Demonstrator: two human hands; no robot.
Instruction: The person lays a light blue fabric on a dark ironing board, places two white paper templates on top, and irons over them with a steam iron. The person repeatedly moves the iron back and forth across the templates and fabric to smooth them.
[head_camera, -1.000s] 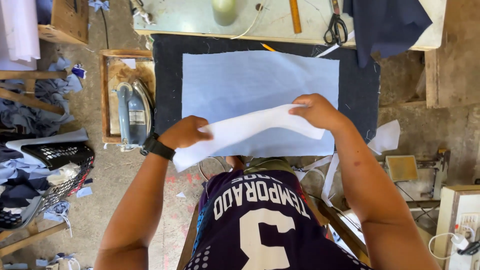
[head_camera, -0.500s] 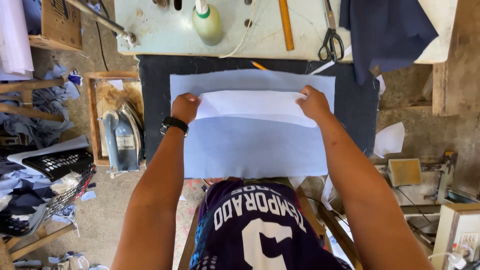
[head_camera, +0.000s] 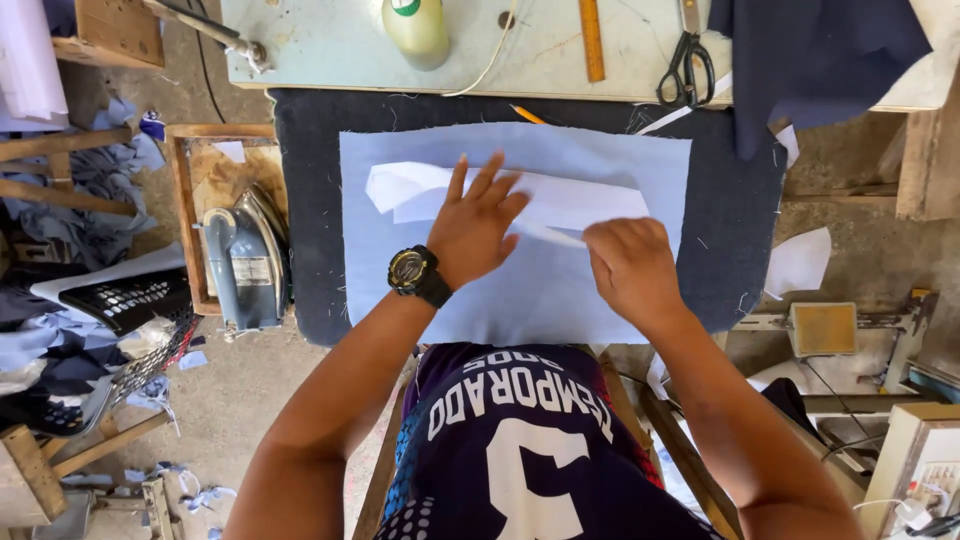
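Left hand (head_camera: 478, 222) flat and spread wide, fingers fanned toward the top of the frame, palm pressing down on the white paper strip (head_camera: 520, 196). Right hand (head_camera: 628, 266) curled, fingers tucked under, knuckles up, bearing on the strip's lower right edge; whether pinching or only pressing, cannot tell. White strip lying mid-frame on top of the light blue cloth (head_camera: 520, 290), long and narrow, creased, left end showing a folded, doubled layer. Long axis running left to right across the frame, the right end dipping slightly lower. Blue cloth spread flat, a wide rectangle with frayed edges, over a dark pad (head_camera: 730, 230). Bench (head_camera: 330, 50) along the top of the frame, carrying scissors (head_camera: 686, 66). Iron (head_camera: 243, 262) resting in a wooden tray, left of the pad.
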